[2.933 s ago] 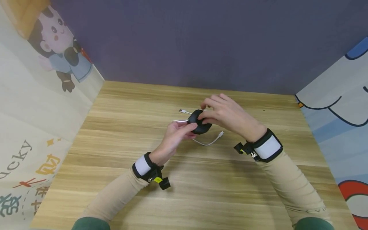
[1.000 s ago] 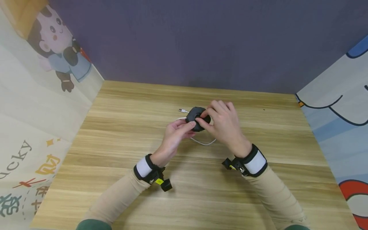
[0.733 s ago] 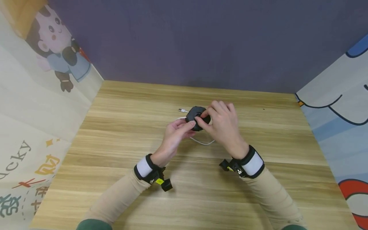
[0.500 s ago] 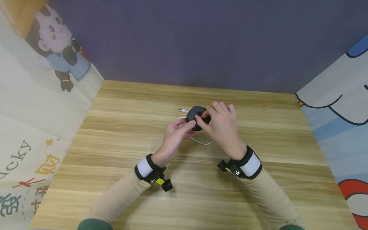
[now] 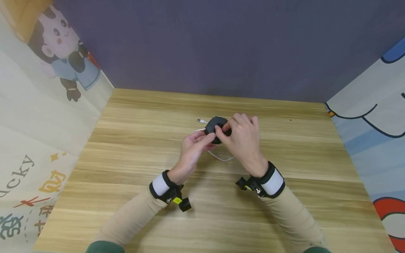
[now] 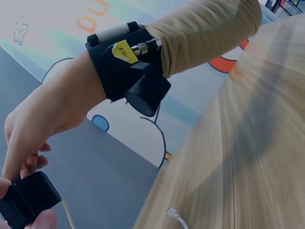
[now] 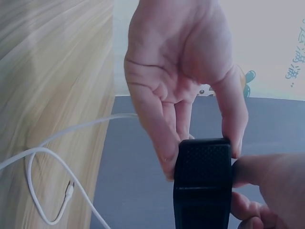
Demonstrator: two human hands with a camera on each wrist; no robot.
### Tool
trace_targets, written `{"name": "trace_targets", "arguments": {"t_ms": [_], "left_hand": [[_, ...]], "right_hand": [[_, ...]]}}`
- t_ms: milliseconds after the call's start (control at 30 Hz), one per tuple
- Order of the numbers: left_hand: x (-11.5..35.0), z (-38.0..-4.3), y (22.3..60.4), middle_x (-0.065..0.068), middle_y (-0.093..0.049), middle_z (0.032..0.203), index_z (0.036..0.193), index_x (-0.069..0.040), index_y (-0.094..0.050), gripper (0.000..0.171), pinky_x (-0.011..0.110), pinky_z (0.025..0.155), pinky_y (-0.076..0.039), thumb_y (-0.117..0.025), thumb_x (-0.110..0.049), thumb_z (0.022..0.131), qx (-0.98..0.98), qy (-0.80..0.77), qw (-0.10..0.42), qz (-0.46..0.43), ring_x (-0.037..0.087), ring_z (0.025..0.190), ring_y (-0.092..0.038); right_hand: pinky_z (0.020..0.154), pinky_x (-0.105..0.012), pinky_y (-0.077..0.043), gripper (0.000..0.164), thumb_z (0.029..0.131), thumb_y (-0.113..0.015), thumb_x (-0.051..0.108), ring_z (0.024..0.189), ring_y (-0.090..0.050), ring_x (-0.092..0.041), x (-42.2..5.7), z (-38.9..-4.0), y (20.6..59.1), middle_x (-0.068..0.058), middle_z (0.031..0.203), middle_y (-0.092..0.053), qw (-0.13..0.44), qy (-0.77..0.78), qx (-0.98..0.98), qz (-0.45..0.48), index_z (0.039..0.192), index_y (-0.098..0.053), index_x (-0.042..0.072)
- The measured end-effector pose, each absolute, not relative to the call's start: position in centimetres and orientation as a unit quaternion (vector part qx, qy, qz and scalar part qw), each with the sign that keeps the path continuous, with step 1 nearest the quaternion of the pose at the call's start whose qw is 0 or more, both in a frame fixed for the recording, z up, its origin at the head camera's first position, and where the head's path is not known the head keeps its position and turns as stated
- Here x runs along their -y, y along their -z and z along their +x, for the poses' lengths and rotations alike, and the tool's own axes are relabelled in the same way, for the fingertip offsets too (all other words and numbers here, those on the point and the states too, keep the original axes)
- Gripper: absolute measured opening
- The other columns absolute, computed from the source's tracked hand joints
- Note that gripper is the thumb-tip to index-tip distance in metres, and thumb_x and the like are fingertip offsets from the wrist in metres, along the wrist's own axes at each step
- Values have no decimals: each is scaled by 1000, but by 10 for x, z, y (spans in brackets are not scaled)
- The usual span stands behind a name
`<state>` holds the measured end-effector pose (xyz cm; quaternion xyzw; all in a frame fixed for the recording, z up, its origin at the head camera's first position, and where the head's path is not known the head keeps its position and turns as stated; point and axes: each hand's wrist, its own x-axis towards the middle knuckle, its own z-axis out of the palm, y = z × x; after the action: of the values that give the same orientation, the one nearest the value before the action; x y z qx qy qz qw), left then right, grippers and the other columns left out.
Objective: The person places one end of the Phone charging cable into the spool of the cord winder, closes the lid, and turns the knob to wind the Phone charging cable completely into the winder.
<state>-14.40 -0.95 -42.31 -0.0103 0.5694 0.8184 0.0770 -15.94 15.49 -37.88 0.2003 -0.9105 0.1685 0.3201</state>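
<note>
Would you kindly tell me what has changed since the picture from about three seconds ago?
The right hand has shifted left and toward the person, bringing its thumb and forefinger to the middle of the black device. It now hides the near end of the white cable in the head view. The left hand grips the device as before, and the USB plug shows just beyond it as it did.

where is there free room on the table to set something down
The wooden table is bare between the left hand and the left wall, between the right hand and the right wall, save a small dark speck, and between the beige sleeves. The centre is crowded: both hands are on the black case beside the white USB cable.
</note>
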Motion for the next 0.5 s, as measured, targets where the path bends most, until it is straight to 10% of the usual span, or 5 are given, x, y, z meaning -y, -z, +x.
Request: {"name": "trace_targets", "arguments": {"t_ms": [500], "left_hand": [[1, -142, 425, 4, -76, 94, 118, 7, -68, 27, 32, 83, -63, -72, -7, 95, -570, -821, 30, -6, 20, 81, -74]], "right_hand": [[71, -48, -35, 31, 87, -76, 24, 58, -55, -27, -147, -159, 380, -8, 64, -64, 303, -254, 908, 139, 62, -69, 5]]}}
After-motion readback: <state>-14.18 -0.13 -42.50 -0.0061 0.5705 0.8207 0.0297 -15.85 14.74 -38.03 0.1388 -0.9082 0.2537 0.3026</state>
